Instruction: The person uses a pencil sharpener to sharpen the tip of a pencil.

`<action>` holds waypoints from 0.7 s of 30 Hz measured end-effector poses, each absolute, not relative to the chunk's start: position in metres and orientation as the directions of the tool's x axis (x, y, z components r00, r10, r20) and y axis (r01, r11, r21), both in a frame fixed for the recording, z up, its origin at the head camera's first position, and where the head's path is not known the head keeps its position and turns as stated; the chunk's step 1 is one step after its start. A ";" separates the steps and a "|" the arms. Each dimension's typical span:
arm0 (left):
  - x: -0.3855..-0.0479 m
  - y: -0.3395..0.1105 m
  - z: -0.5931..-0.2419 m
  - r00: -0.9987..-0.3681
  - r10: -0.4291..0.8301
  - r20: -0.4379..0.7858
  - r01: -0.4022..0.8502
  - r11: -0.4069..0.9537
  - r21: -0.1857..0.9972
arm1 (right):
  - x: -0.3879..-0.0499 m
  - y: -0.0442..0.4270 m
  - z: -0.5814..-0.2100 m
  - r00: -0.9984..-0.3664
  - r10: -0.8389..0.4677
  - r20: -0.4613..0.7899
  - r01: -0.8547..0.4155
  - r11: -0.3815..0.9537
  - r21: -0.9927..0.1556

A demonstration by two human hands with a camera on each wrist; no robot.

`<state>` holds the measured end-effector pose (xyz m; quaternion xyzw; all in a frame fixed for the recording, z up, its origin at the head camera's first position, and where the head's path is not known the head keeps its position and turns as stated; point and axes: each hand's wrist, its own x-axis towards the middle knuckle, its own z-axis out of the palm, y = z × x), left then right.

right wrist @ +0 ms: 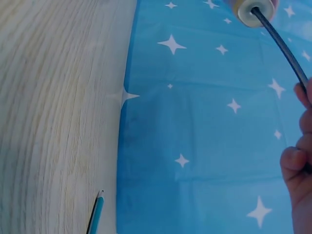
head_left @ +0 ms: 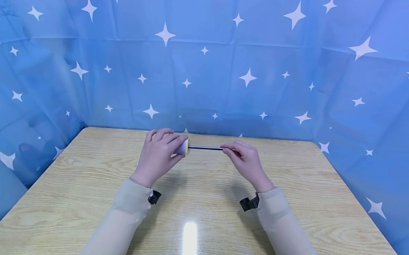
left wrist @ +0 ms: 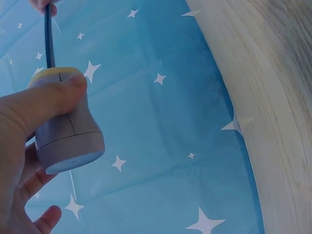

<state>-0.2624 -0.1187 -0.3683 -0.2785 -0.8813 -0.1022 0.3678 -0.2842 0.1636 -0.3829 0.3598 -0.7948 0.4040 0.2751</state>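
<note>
My left hand (head_left: 155, 154) holds a lavender, waisted pencil sharpener (head_left: 180, 147) with a yellow rim, tipped on its side above the far part of the table. In the left wrist view the thumb lies across the sharpener (left wrist: 70, 129), and the other fingers are partly hidden behind it. A thin dark pencil (head_left: 205, 147) runs level from the hole in the sharpener's end to my right hand (head_left: 245, 159). The right thumb and fingertips pinch the pencil's outer end. In the right wrist view, the pencil (right wrist: 282, 46) enters the round hole; its inserted tip is hidden.
The wood-grain table (head_left: 85, 198) carries a bright light reflection near its front. Blue star-patterned cloth (head_left: 206, 93) hangs behind and on both sides. A teal, pointed, pencil-like object (right wrist: 96, 213) shows low in the right wrist view. Each wrist bears a black camera (head_left: 154, 197).
</note>
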 end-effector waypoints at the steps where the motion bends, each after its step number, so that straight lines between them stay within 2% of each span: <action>1: -0.262 -0.119 -0.368 -0.567 0.418 0.710 0.570 0.821 -0.029 | -0.284 0.163 -0.383 -0.603 -0.347 0.718 -0.783 0.428 -0.451; 9: -0.260 -0.116 -0.367 -0.518 0.428 0.741 0.565 0.821 -0.080 | -0.280 0.161 -0.381 -0.706 -0.335 0.624 -0.698 0.482 -0.530; 17: -0.257 -0.115 -0.364 -0.483 0.422 0.768 0.558 0.824 -0.102 | -0.281 0.160 -0.383 -0.760 -0.317 0.568 -0.643 0.495 -0.584; 21: -0.258 -0.114 -0.363 -0.482 0.412 0.773 0.563 0.822 -0.087 | -0.281 0.165 -0.382 -0.837 -0.289 0.465 -0.547 0.423 -0.722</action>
